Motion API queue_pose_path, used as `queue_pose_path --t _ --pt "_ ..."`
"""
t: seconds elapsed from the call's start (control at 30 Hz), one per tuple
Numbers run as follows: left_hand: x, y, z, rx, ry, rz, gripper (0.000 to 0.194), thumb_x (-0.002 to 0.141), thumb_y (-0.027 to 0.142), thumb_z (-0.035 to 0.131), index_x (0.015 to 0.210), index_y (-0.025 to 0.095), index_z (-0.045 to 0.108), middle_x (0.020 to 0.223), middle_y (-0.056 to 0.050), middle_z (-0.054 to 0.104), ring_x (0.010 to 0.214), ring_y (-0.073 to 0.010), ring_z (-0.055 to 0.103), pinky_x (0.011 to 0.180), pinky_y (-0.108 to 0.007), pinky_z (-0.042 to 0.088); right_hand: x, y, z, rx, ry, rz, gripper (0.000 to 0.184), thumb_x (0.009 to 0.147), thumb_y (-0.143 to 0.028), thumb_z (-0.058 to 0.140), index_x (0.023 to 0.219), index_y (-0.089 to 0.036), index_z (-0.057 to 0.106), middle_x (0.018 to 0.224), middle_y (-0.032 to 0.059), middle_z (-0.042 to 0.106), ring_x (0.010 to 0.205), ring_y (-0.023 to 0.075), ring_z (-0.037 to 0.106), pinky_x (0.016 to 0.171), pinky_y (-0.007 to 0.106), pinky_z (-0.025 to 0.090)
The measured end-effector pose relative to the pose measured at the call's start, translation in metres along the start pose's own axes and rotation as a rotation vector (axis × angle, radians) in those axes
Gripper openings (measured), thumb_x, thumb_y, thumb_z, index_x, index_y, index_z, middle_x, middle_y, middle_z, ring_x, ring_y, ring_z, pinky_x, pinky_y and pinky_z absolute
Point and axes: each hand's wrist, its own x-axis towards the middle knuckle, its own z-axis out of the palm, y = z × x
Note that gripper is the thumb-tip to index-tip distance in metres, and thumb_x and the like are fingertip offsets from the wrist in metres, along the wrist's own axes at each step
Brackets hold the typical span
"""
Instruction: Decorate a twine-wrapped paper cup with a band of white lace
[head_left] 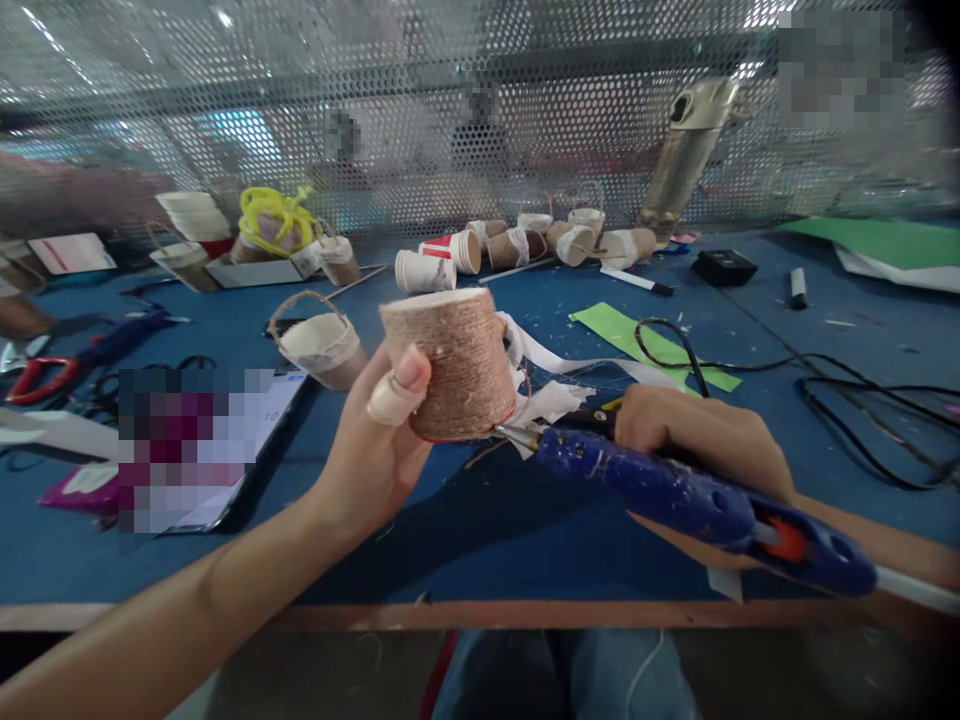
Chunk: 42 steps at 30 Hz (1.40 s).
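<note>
My left hand [390, 420] is wrapped round a paper cup [461, 365] wound with brown twine, a pale wrapping on its thumb. The cup is held above the table, its white inside partly showing at the top and a red edge at its base. In my right hand [697, 440] is a blue glue gun [652, 480], its metal nozzle at the cup's lower right edge. A white glue stick [919, 588] sticks out of the gun's rear. Behind the cup lie a white ribbon [551, 355] and scraps of lace [559, 400].
A small handled basket [322, 350] stands behind my left hand. Several cups and baskets [517, 245] line the back beside a bottle [686, 160]. Black cable [840, 400] loops at right, near green paper [622, 335]. Left are a phone or tablet [247, 460] and red-handled scissors [45, 380].
</note>
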Motion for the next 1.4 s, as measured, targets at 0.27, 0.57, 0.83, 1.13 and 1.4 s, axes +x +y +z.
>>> queue_pose_path --t 0.27,0.57,0.83,1.13,1.4 --pt "-0.001 -0.002 -0.002 0.03 0.021 -0.013 0.032 0.09 0.041 0.072 0.115 0.021 0.072 0.107 -0.005 0.078 0.131 -0.0323 0.059 0.112 -0.045 0.046 -0.004 0.006 0.004 -0.128 0.005 -0.05 0.029 0.092 -0.019 0.061 0.071 -0.023 0.041 0.065 -0.0039 0.046 0.056 0.0105 0.045 0.053 0.028 0.032" --pt "-0.002 -0.004 -0.004 0.01 0.066 0.025 0.036 0.09 0.047 0.071 0.109 0.016 0.074 0.106 -0.009 0.078 0.123 -0.034 0.064 0.11 -0.048 0.048 -0.004 0.003 0.002 -0.154 0.02 0.01 0.026 0.086 -0.012 0.06 0.07 -0.023 0.042 0.065 -0.0042 0.047 0.058 0.0105 0.043 0.055 0.027 0.033" --pt "0.0 -0.004 -0.002 0.011 0.055 0.009 0.035 0.09 0.046 0.072 0.107 0.014 0.075 0.103 -0.01 0.079 0.121 -0.0342 0.065 0.113 -0.049 0.045 -0.006 0.001 0.003 -0.161 0.028 0.032 0.029 0.084 -0.003 0.058 0.07 -0.022 0.041 0.067 -0.005 0.045 0.059 0.0096 0.043 0.056 0.026 0.032" --pt "-0.002 -0.003 -0.004 0.002 0.058 0.033 0.031 0.094 0.04 0.068 0.113 0.017 0.074 0.107 -0.007 0.078 0.133 -0.0337 0.058 0.115 -0.049 0.043 -0.003 0.004 0.004 -0.181 0.01 -0.047 0.033 0.091 -0.012 0.057 0.068 -0.023 0.036 0.063 -0.0043 0.041 0.055 0.0098 0.04 0.051 0.026 0.032" --pt "-0.001 -0.001 0.003 0.01 0.118 0.047 0.033 0.094 0.042 0.066 0.112 0.017 0.075 0.116 -0.009 0.076 0.134 -0.0384 0.056 0.115 -0.055 0.043 -0.007 -0.004 -0.001 -0.155 -0.004 0.108 0.026 0.08 -0.016 0.065 0.075 -0.023 0.041 0.07 -0.0028 0.051 0.064 0.0126 0.048 0.058 0.028 0.035"
